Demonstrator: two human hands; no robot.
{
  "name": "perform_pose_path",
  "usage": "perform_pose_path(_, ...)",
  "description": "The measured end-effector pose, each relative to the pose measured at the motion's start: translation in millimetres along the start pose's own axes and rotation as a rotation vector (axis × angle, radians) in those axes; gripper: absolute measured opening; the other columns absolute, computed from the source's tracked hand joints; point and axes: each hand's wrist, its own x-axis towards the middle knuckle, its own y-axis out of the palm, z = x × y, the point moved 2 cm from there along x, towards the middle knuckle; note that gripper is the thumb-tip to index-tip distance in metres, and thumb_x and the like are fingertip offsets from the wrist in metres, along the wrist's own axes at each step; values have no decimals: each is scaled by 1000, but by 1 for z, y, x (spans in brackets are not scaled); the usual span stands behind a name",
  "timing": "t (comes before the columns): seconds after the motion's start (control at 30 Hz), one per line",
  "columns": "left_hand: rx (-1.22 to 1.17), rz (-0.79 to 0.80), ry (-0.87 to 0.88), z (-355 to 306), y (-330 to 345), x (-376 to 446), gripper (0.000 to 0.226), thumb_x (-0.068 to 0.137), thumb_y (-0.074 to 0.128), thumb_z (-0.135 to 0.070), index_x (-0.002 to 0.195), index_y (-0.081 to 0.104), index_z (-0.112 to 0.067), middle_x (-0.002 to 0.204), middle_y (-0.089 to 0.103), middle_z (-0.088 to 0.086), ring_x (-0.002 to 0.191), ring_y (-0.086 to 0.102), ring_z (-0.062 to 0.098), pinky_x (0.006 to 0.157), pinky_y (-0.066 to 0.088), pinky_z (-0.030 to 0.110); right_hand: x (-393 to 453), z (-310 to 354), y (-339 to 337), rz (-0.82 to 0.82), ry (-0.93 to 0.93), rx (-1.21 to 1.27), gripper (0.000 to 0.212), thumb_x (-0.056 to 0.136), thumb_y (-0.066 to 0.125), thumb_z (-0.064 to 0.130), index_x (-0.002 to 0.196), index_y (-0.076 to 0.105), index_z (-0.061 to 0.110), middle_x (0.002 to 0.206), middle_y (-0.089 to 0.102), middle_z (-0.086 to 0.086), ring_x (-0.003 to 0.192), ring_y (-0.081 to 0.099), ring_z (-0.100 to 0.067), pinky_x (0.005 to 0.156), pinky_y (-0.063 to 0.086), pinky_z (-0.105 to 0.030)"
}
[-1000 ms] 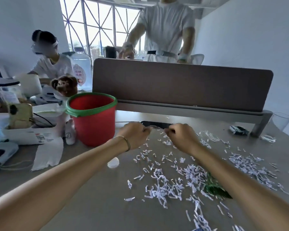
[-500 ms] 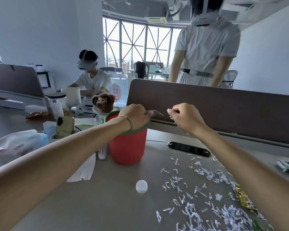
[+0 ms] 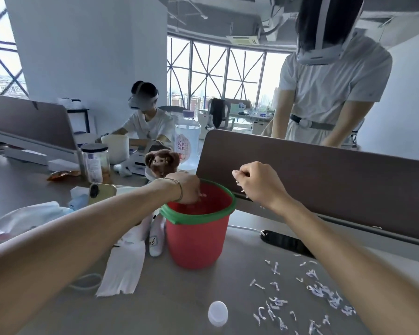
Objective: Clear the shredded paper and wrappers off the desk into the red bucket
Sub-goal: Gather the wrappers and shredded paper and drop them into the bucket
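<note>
Head view of a grey desk (image 3: pixel 184 301) filling the lower half of the frame, bounded at right of centre by a brown partition screen (image 3: pixel 324 180). At centre stands the red bucket (image 3: pixel 194 238) with its green rim, upright on the desk surface. The left hand (image 3: pixel 186 188), entering from the lower left, hangs over the bucket's mouth with its fingertips dipped below the rim and pointing down; whether it holds paper or has let go cannot be told, as the fingers are partly hidden inside. The right hand (image 3: pixel 259 184), entering from the lower right, is raised just right of the rim, fingers curled into a loose fist on a small pinch of shredded paper, with a few white slivers showing beneath the knuckles. To the left of the bucket lies a white tissue (image 3: pixel 124 269). In the lower right lies a scatter of shredded paper (image 3: pixel 307 298), thickest toward the right edge, well apart from the bucket. A white bottle cap (image 3: pixel 217 313) rests at lower centre. Progress, as judged: one handful is at the bucket, yet much loose paper remains on the desk, so the task appears far from complete; no wrapper is plainly visible here.
</note>
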Motion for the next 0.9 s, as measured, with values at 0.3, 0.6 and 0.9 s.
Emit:
perform_pose_path(0.3,-63,86,193,3,6,-6,31,89,57,-44,115,69,-32,109,70,-2,101,64,24,90,54,35,19,10,17,29,18,55,48,97,54,38,63,52,5,52,60,-5,56,62,-26,55,43,-33)
perform_pose_path(0.6,-113,-195,143,27,-17,-39,13,87,53,-32,78,64,-33,87,66,-8,88,65,22,79,56,36,43,54,37,27,-33,218,55,99,56,28,51,34,15,46,45,-7,52,53,-30,60,45,-37)
perform_pose_path(0.9,-121,-175,124,37,-13,-68,19,89,56,-35,99,73,-32,101,71,-9,93,65,17,85,56,35,37,53,70,161,63,274,43,96,55,27,70,54,-6,55,55,-9,52,50,-23,61,47,-41)
